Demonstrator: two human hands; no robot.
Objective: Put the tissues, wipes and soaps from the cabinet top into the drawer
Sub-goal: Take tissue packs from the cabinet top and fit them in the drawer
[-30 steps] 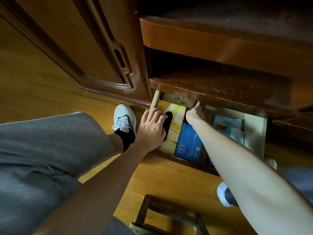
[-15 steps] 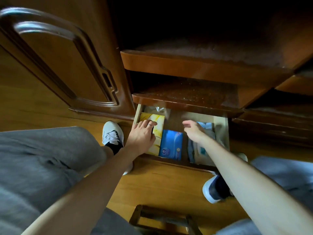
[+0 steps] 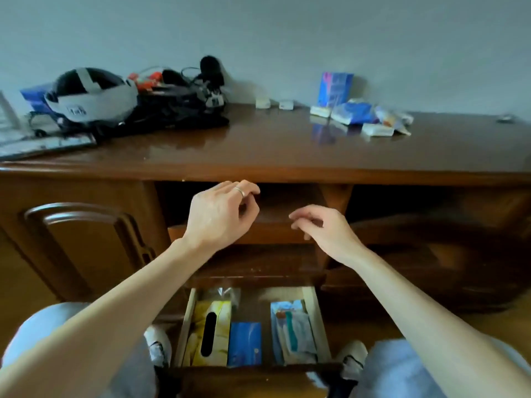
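Observation:
The open drawer [image 3: 312,317] sits low between my knees. In it lie a yellow tissue box [image 3: 211,334], a blue pack [image 3: 244,343] and a pale wipes pack [image 3: 293,331]. On the cabinet top [image 3: 258,145], at the back right, stand an upright blue box [image 3: 334,89], a blue tissue pack [image 3: 352,112] and small white soap bars [image 3: 377,129]. My left hand [image 3: 221,214] and my right hand [image 3: 321,228] hover empty in front of the cabinet's shelf opening, fingers loosely curled.
A white and black headset [image 3: 89,96] and a tangle of black cables and gear [image 3: 184,107] fill the cabinet top's left side. A dark framed board [image 3: 48,146] lies at the far left. A carved cabinet door [image 3: 80,248] stands to the left of the drawer.
Both hands have left the drawer and risen to shelf height. My view has tilted up from the drawer to the cabinet top and wall.

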